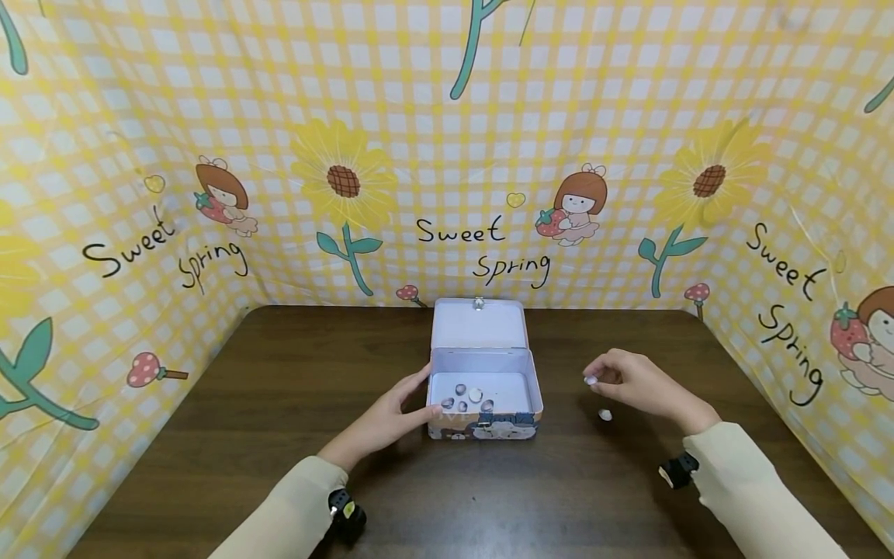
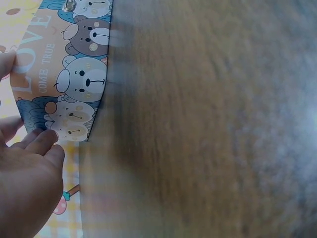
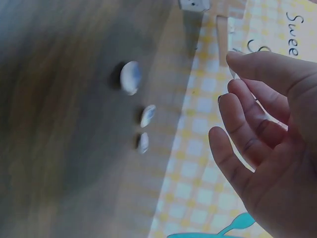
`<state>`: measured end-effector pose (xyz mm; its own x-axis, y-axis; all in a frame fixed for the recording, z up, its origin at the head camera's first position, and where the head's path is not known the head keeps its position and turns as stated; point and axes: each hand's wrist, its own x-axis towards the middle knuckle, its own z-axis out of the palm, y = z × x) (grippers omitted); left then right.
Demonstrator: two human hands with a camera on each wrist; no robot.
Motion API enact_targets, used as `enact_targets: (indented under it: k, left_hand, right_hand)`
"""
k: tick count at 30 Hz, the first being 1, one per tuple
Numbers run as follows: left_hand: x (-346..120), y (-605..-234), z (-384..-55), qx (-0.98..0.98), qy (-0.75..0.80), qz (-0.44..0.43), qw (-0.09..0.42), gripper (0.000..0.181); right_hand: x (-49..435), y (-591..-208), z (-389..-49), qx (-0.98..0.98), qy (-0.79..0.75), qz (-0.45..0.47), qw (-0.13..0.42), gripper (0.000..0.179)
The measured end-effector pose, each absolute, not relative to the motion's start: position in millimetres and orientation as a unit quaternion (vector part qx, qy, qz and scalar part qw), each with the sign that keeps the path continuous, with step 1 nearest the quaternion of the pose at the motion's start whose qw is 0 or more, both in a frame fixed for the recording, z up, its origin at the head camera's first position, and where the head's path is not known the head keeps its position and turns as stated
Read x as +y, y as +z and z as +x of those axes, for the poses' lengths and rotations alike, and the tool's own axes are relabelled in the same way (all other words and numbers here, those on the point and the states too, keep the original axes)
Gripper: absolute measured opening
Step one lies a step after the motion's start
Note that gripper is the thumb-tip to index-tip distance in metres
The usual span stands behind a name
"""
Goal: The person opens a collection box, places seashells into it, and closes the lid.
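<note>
An open box point(image 1: 485, 426) with cartoon bears on its outside stands mid-table, its lid point(image 1: 479, 324) tipped back. Several small shells point(image 1: 475, 395) lie on its pale floor, mostly toward the front left. My left hand point(image 1: 382, 419) holds the box at its left side, thumb at the front corner and fingers along the wall. To the right of the box, my right hand point(image 1: 639, 386) pinches a small whitish shell point(image 1: 590, 380) between thumb and fingertips, above the table. One white shell point(image 1: 605, 415) lies below that hand; the right wrist view shows three shells point(image 3: 131, 78) on the table.
The dark wooden table point(image 1: 314, 357) carries the box and loose shells. A yellow checked cloth point(image 1: 419, 155) with sunflowers and lettering hangs behind the table and along both sides. A dark wrist camera point(image 1: 347, 515) sits on the left sleeve, another point(image 1: 677, 470) on the right.
</note>
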<state>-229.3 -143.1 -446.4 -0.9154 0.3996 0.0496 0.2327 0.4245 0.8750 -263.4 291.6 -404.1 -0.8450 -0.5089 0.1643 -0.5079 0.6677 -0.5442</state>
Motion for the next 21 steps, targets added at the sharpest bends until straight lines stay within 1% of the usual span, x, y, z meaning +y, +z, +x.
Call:
enact_targets:
  k: [14, 21]
  left_hand:
    - [-141.9, -446.8, -229.5, 0.839, 0.503, 0.189, 0.083, 0.082]
    - [-141.9, -446.5, -229.7, 0.838, 0.504, 0.19, 0.082, 0.082]
  right_hand:
    - [252.6, -393.2, -274.8, 0.895, -0.317, -0.313, -0.01, 0.015]
    - [225.2, -387.8, -280.6, 0.889, -0.322, -0.324, -0.019, 0.016]
